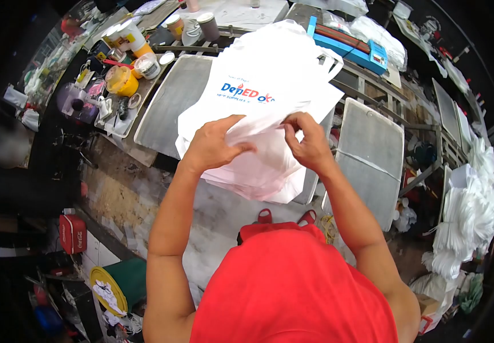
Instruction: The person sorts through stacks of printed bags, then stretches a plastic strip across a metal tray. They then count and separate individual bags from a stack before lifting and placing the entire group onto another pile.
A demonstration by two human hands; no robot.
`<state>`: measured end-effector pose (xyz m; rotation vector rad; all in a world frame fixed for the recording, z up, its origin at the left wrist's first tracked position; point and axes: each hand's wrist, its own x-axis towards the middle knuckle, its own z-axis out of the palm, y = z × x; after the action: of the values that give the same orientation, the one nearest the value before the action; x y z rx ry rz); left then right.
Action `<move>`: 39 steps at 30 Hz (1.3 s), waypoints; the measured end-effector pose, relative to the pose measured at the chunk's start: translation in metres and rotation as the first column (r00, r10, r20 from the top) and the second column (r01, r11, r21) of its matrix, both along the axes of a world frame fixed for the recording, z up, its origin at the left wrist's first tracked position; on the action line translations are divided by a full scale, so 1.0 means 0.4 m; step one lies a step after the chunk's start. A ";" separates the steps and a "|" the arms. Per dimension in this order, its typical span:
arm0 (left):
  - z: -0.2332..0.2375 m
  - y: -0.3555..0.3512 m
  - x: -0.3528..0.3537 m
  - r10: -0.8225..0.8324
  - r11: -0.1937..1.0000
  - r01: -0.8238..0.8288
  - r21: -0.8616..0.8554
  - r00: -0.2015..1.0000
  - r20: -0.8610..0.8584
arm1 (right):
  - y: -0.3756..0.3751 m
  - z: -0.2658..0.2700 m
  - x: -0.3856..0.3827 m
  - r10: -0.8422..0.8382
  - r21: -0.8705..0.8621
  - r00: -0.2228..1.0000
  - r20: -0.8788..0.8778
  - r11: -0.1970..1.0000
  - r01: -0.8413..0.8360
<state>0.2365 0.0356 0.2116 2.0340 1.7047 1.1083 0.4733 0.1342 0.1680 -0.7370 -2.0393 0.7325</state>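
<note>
A stack of white printed bags (258, 63) lies before me, the top one bearing blue and red "DepED" lettering and a looped handle at its right. Its near part is folded up in a crease between my hands. My left hand (215, 143) rests against the left side of the bag, thumb and fingers apart. On the other side, my right hand (307, 142) pinches the bag's edge between thumb and fingers. The near ends of the bags hang over the front of a grey board.
Paint tubs and cups, among them a yellow tub (121, 81), crowd a tray at the left. A blue machine (350, 48) sits at the back right. Beside the bags is another grey board (371, 143). White bags (467, 211) are heaped at the far right. A green bin (124, 286) stands lower left.
</note>
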 end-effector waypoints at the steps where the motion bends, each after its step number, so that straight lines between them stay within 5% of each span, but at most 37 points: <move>1: 0.006 -0.002 0.005 -0.019 0.999 0.018 -0.035 0.999 -0.030 | -0.004 0.007 -0.005 -0.001 -0.001 1.000 0.000 1.000 0.001; 4: -0.029 0.020 -0.026 0.017 1.000 -0.017 0.001 1.000 0.004 | -0.038 0.016 -0.028 0.013 -0.131 0.892 -0.452 0.988 -0.081; 5: -0.032 0.025 -0.030 0.062 0.998 -0.062 -0.011 0.998 0.030 | -0.042 0.004 -0.007 0.014 -0.129 0.893 -0.451 0.988 -0.081; 7: -0.033 0.028 -0.035 0.082 0.996 -0.084 0.044 0.996 0.040 | -0.034 -0.043 0.046 0.171 0.195 0.968 0.186 0.959 -0.206; 11: -0.022 0.016 -0.035 0.043 0.999 -0.042 -0.011 0.998 0.045 | -0.041 -0.092 0.032 0.313 0.041 0.808 0.500 0.923 -0.382; 13: -0.024 0.004 -0.031 0.016 0.999 -0.015 -0.038 1.000 0.026 | -0.031 -0.073 0.009 0.266 -0.014 0.867 0.422 0.958 -0.287; 15: -0.029 -0.013 -0.020 -0.051 0.999 0.051 -0.005 0.997 -0.060 | -0.024 -0.032 -0.008 0.066 0.085 0.993 0.098 0.994 -0.075; 17: -0.045 -0.011 -0.018 0.004 0.999 0.000 0.032 0.992 -0.124 | -0.031 0.011 -0.018 0.073 0.107 0.996 0.044 0.991 -0.077; 19: -0.068 0.011 -0.045 0.070 0.997 -0.072 -0.009 0.990 -0.122 | -0.056 0.028 -0.028 0.011 0.048 0.954 -0.298 0.999 0.004; 20: -0.048 0.012 -0.042 0.112 0.994 -0.110 0.017 0.985 -0.131 | -0.069 0.031 0.006 -0.020 0.156 0.996 -0.081 0.987 0.033; 21: -0.044 0.013 -0.045 0.115 0.993 -0.113 0.017 0.985 -0.129 | -0.077 0.016 0.032 -0.017 0.156 0.997 -0.080 0.987 0.030; 23: -0.037 0.023 -0.051 0.125 0.980 -0.111 0.164 0.990 -0.073 | -0.081 -0.040 0.063 0.247 0.043 0.874 0.419 0.956 -0.291; 24: -0.031 0.022 -0.053 0.109 0.983 -0.097 0.154 0.991 -0.077 | -0.084 -0.071 0.065 0.223 0.066 0.842 0.492 0.954 -0.291; 33: -0.011 0.005 -0.053 0.079 0.992 -0.073 0.100 0.995 -0.058 | -0.051 -0.069 0.044 0.291 0.092 0.753 0.591 0.903 -0.421; 35: -0.020 0.007 -0.058 0.074 0.992 -0.066 0.111 0.995 -0.062 | -0.032 -0.076 0.040 0.369 -0.093 0.661 0.653 0.906 -0.414; 37: -0.031 0.004 -0.060 0.072 0.991 -0.064 0.116 0.995 -0.065 | -0.027 -0.066 0.031 0.388 -0.166 0.678 0.624 0.914 -0.371; 39: -0.035 0.004 -0.061 0.063 0.993 -0.057 0.101 0.997 -0.052 | -0.028 -0.030 0.018 0.296 -0.145 0.832 0.469 0.955 -0.258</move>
<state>0.2121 0.0371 0.1975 2.1036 1.7813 1.1895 0.4806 0.1229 0.1558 -0.7269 -2.6338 0.8549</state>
